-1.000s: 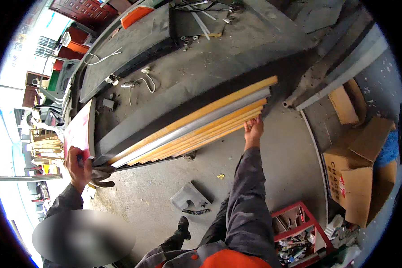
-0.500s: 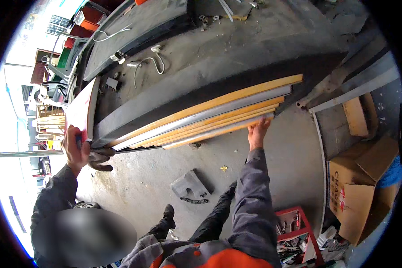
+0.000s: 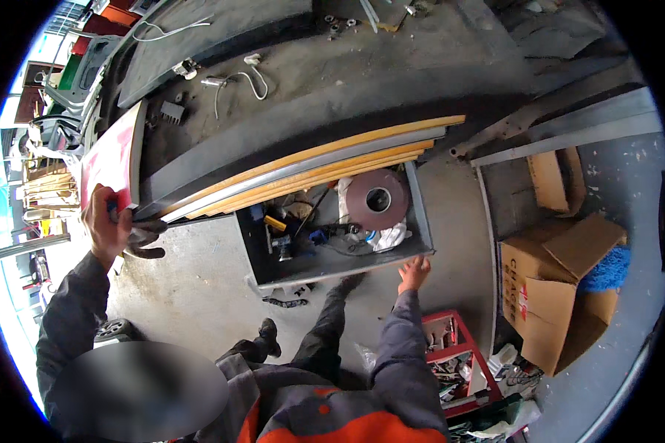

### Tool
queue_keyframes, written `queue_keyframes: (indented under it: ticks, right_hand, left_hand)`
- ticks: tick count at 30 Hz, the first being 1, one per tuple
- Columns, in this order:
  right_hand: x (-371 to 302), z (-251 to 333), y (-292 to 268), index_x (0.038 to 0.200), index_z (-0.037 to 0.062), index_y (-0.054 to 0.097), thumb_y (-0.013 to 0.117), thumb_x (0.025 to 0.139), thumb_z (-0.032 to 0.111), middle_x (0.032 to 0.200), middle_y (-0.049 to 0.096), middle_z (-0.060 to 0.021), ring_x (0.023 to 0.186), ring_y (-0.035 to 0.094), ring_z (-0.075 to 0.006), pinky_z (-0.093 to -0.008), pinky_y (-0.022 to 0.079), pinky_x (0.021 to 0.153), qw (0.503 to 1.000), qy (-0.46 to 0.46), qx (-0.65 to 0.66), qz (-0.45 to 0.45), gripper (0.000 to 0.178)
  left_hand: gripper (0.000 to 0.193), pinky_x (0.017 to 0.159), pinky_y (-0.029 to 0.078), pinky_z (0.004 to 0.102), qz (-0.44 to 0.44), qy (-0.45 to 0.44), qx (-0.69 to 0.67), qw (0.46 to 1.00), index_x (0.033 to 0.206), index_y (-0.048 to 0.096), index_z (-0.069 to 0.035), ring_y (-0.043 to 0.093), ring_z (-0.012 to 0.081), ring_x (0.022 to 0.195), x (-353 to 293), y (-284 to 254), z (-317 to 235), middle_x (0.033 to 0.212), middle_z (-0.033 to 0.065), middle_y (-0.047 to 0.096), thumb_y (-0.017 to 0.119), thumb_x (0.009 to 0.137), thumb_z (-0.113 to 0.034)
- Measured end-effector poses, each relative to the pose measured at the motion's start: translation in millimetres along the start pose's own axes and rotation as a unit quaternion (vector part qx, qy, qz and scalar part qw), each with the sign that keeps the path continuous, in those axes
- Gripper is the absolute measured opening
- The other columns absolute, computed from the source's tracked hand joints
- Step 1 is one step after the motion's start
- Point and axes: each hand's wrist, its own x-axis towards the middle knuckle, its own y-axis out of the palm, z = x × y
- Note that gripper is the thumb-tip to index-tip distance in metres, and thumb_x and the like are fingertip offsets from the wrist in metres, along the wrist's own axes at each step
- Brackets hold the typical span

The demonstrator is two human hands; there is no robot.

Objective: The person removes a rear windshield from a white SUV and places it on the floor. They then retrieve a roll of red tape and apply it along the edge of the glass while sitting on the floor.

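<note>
My right hand (image 3: 414, 274) has its fingers hooked over the front edge of a dark metal drawer (image 3: 332, 270), which stands pulled out from the workbench (image 3: 310, 103). Inside lie a large brown roll (image 3: 362, 199) with a round hole, white crumpled cloth (image 3: 393, 236), a yellow-handled thing (image 3: 275, 223) and several small dark items. My left hand (image 3: 107, 225) is closed at the lower edge of a red-and-white panel (image 3: 114, 162) at the bench's left end. Something blue shows between its fingers, too small to name. A brown glove-like thing (image 3: 146, 238) hangs beside it.
Other yellow and grey drawer fronts (image 3: 325, 159) sit above the drawer. Loose cable (image 3: 251, 81) and small metal parts lie on the benchtop. An open cardboard box (image 3: 561, 295) and a red tool cart (image 3: 458, 354) stand at the right. My legs are below the drawer.
My right hand has moved toward me and drawn the bottom drawer out, so its contents now show. My left hand keeps its place at the panel; the view has shifted slightly.
</note>
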Motion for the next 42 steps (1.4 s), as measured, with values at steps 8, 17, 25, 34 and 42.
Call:
queue_keyframes:
  ticks: [8, 17, 25, 34, 42]
  right_hand:
    - [20, -18, 76, 0.117, -0.0018, 0.055, 0.065, 0.086, 0.022, 0.112, 0.06, -0.0232, 0.103, 0.061, -0.0371, -0.044, 0.049, 0.09, 0.728, -0.473, -0.494, 0.035, 0.041]
    - [53, 8, 167, 0.131, -0.0019, 0.047, 0.062, 0.08, 0.062, 0.13, 0.052, -0.0273, 0.118, 0.054, -0.0425, -0.0547, 0.049, 0.091, 0.61, -0.232, -0.747, -0.131, 0.082]
    - [-7, 27, 139, 0.119, -0.0099, 0.04, 0.071, 0.076, 0.03, 0.118, 0.052, -0.027, 0.109, 0.056, -0.0393, -0.0509, 0.047, 0.091, 0.77, -0.39, -0.494, -0.103, 0.067]
    - [-218, 31, 102, 0.132, -0.0053, 0.041, 0.069, 0.082, 0.012, 0.139, 0.045, -0.0188, 0.123, 0.049, -0.0274, -0.0395, 0.038, 0.105, 0.918, -0.225, -0.257, 0.201, 0.06]
    - [-455, -21, 110, 0.107, 0.0035, 0.052, 0.061, 0.094, 0.024, 0.085, 0.055, -0.0028, 0.072, 0.055, -0.0118, -0.0275, 0.046, 0.064, 0.735, -0.038, -0.309, 0.603, 0.026]
  left_hand:
    - [0.031, 0.056, 0.043, 0.0385, -0.006, -0.017, 0.006, 1.0, 0.095, 0.051, 0.0, 0.049, 0.0274, 0.06, -9, -6, -3, 0.074, 0.0133, 0.047, 0.063, 0.073, -0.018]
    - [0.033, 0.053, 0.041, 0.0343, -0.012, -0.003, -0.009, 1.0, 0.095, 0.055, 0.002, 0.049, 0.0232, 0.058, -3, -6, -6, 0.072, 0.0113, 0.049, 0.062, 0.08, -0.027]
    - [0.036, 0.052, 0.044, 0.0363, -0.03, 0.025, -0.015, 0.999, 0.095, 0.057, 0.0, 0.053, 0.0264, 0.056, 7, -2, -7, 0.071, 0.0123, 0.052, 0.07, 0.073, -0.025]
    - [0.027, 0.053, 0.05, 0.0362, -0.062, 0.063, 0.072, 0.994, 0.089, 0.059, -0.008, 0.058, 0.0249, 0.06, -11, -30, -26, 0.078, 0.0058, 0.054, 0.075, 0.07, -0.021]
    - [0.037, 0.084, 0.049, 0.0364, 0.101, -0.311, -0.571, 0.753, 0.115, 0.063, 0.0, 0.062, 0.0228, 0.096, -261, -114, -120, 0.103, 0.0134, 0.064, 0.056, 0.098, -0.033]
